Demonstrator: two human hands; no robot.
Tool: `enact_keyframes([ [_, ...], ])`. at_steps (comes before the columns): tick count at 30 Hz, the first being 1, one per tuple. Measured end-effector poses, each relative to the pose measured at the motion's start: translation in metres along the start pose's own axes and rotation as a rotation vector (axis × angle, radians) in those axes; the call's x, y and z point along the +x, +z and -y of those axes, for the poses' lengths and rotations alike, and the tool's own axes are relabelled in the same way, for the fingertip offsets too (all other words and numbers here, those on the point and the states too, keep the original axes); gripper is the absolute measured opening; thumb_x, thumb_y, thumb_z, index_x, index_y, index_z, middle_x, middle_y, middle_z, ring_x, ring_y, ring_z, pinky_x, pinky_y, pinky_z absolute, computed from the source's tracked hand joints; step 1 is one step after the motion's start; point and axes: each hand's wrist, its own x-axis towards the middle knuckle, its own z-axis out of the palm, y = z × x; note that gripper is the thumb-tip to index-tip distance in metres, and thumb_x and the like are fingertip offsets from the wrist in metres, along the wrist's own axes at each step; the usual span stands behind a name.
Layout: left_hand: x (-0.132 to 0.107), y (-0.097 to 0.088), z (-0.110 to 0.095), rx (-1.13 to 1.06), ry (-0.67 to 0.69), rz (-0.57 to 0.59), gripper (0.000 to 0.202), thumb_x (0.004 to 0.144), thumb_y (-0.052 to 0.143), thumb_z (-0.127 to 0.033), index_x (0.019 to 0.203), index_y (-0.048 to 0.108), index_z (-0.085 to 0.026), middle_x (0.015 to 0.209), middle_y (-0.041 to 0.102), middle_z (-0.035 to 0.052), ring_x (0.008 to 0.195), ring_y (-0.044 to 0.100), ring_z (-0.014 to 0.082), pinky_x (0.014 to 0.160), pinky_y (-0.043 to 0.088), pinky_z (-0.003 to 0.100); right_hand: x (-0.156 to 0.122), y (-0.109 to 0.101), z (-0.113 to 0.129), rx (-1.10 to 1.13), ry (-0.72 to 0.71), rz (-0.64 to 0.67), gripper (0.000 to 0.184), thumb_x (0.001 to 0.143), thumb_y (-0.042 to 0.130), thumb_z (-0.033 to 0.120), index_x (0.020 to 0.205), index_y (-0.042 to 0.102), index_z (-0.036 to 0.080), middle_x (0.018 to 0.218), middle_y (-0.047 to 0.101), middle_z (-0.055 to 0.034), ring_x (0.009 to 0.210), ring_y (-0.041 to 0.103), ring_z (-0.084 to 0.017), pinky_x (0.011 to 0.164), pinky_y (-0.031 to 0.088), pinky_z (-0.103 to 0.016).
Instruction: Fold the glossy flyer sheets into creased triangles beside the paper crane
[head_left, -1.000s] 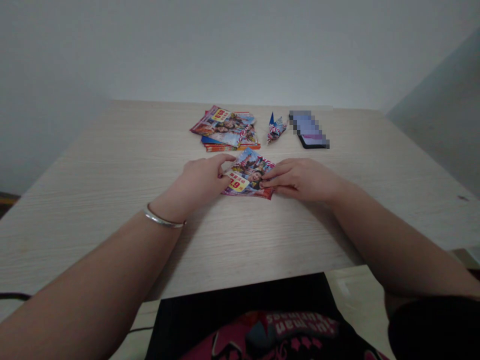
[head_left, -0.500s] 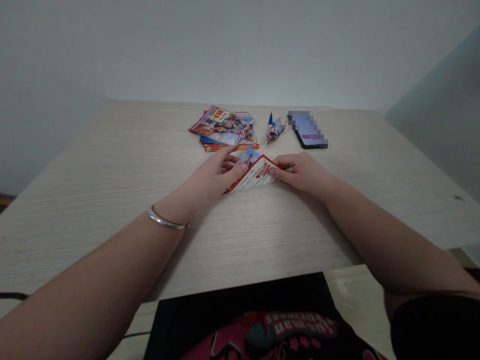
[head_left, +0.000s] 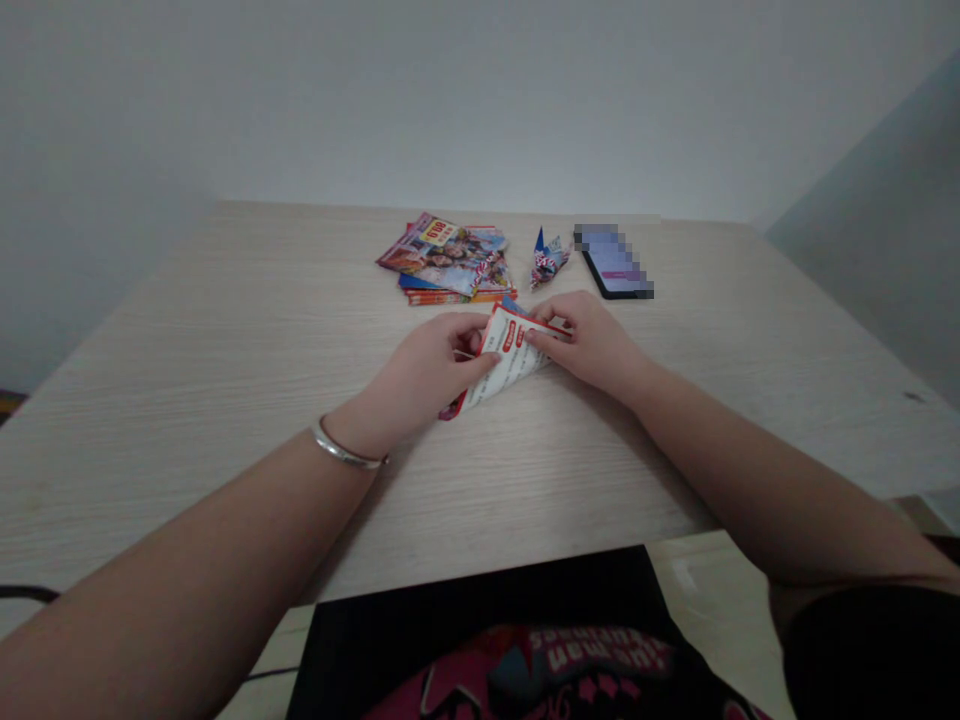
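Note:
Between my two hands is a folded printed leaflet (head_left: 504,372), its white side with red labels and rows of small print towards me. A bit of blue print shows at its top edge. My left hand (head_left: 436,362) grips the leaflet's left edge, thumb in front and fingers curled behind. On the upper right part, my right hand (head_left: 587,338) pinches the paper with its thumb over the front. The fingers behind the sheet are partly hidden. A silver bangle (head_left: 349,450) circles my left wrist.
Behind the hands lies a stack of colourful leaflets (head_left: 442,262). A folded paper figure (head_left: 549,260) with blue points stands beside it. Farther right is a phone (head_left: 616,268) with its screen lit. The pale wooden table (head_left: 247,330) meets a wall at the back.
The leaflet has turned, and more of its white side now faces me. My left thumb has come over onto its front. My right hand has shifted slightly left.

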Motion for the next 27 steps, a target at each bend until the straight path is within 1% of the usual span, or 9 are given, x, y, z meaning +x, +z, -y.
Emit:
enact_keyframes([
  [2, 0.0, -0.001, -0.001, 0.039, 0.023, -0.02, 0.03, 0.087, 0.062, -0.026, 0.112, 0.076, -0.017, 0.108, 0.078, 0.0063, 0.092, 0.07, 0.0204, 0.083, 0.057, 0.033, 0.0, 0.002, 0.002, 0.1, 0.097, 0.032, 0.018, 0.088, 0.069, 0.039, 0.085, 0.062, 0.023, 0.087, 0.073, -0.0041, 0.082, 0.063, -0.021, 0.077, 0.052, -0.038],
  [3, 0.0, -0.001, -0.002, 0.07, 0.042, -0.033, 0.029, 0.087, 0.062, -0.027, 0.11, 0.076, -0.017, 0.107, 0.077, 0.0062, 0.093, 0.07, 0.0208, 0.084, 0.056, 0.033, 0.0, 0.003, 0.003, 0.168, 0.136, 0.036, 0.017, 0.087, 0.069, 0.039, 0.087, 0.061, 0.024, 0.085, 0.072, -0.0027, 0.078, 0.063, -0.02, 0.074, 0.052, -0.036],
  [5, -0.001, -0.001, -0.005, 0.142, 0.071, -0.061, 0.028, 0.087, 0.061, -0.028, 0.107, 0.077, -0.018, 0.104, 0.077, 0.0055, 0.093, 0.068, 0.0211, 0.084, 0.054, 0.033, 0.0, 0.007, 0.005, 0.314, 0.174, 0.033, 0.019, 0.083, 0.072, 0.037, 0.089, 0.058, 0.025, 0.084, 0.07, -0.001, 0.075, 0.063, -0.018, 0.07, 0.053, -0.035],
  [9, -0.002, -0.002, -0.008, 0.216, 0.028, -0.1, 0.027, 0.091, 0.06, -0.034, 0.103, 0.077, -0.017, 0.092, 0.076, 0.0035, 0.081, 0.064, 0.0192, 0.073, 0.047, 0.031, 0.0, 0.013, 0.009, 0.507, 0.212, 0.039, 0.032, 0.077, 0.078, 0.038, 0.094, 0.053, 0.027, 0.083, 0.07, 0.0007, 0.075, 0.066, -0.018, 0.067, 0.055, -0.034],
  [12, -0.003, -0.002, -0.006, 0.193, 0.001, -0.124, 0.03, 0.093, 0.059, -0.041, 0.101, 0.077, -0.017, 0.087, 0.074, 0.0028, 0.076, 0.061, 0.0185, 0.068, 0.043, 0.03, -0.002, 0.014, 0.014, 0.498, 0.208, 0.016, 0.035, 0.077, 0.078, 0.041, 0.097, 0.053, 0.028, 0.085, 0.071, 0.0007, 0.076, 0.067, -0.018, 0.066, 0.055, -0.034],
  [16, -0.004, -0.001, -0.005, 0.094, -0.02, -0.122, 0.031, 0.094, 0.057, -0.041, 0.099, 0.076, -0.017, 0.087, 0.074, 0.0027, 0.074, 0.059, 0.0177, 0.066, 0.042, 0.029, -0.004, 0.014, 0.022, 0.401, 0.176, -0.025, 0.03, 0.083, 0.075, 0.042, 0.1, 0.057, 0.026, 0.085, 0.069, 0.0007, 0.074, 0.064, -0.017, 0.066, 0.054, -0.032],
  [19, -0.005, 0.0, -0.008, 0.06, -0.01, -0.123, 0.029, 0.094, 0.057, -0.038, 0.099, 0.076, -0.017, 0.087, 0.074, 0.0023, 0.076, 0.06, 0.0174, 0.066, 0.043, 0.029, -0.005, 0.016, 0.027, 0.361, 0.147, -0.058, 0.026, 0.084, 0.075, 0.038, 0.099, 0.058, 0.025, 0.084, 0.068, 0.0014, 0.073, 0.062, -0.015, 0.066, 0.052, -0.031],
  [23, -0.006, 0.0, -0.012, 0.099, 0.027, -0.171, 0.028, 0.093, 0.059, -0.039, 0.089, 0.075, -0.016, 0.081, 0.072, 0.0013, 0.074, 0.057, 0.0163, 0.066, 0.041, 0.028, -0.005, 0.019, 0.03, 0.38, 0.124, -0.087, 0.023, 0.083, 0.079, 0.03, 0.094, 0.059, 0.025, 0.08, 0.066, 0.0031, 0.07, 0.059, -0.013, 0.064, 0.049, -0.029],
  [27, -0.006, 0.0, -0.014, 0.09, -0.025, -0.164, 0.028, 0.092, 0.058, -0.039, 0.083, 0.074, -0.017, 0.076, 0.071, 0.0005, 0.069, 0.056, 0.0154, 0.062, 0.038, 0.027, -0.005, 0.02, 0.03, 0.397, 0.133, -0.1, 0.025, 0.08, 0.082, 0.029, 0.092, 0.06, 0.025, 0.077, 0.064, 0.0041, 0.068, 0.057, -0.012, 0.061, 0.046, -0.028],
])
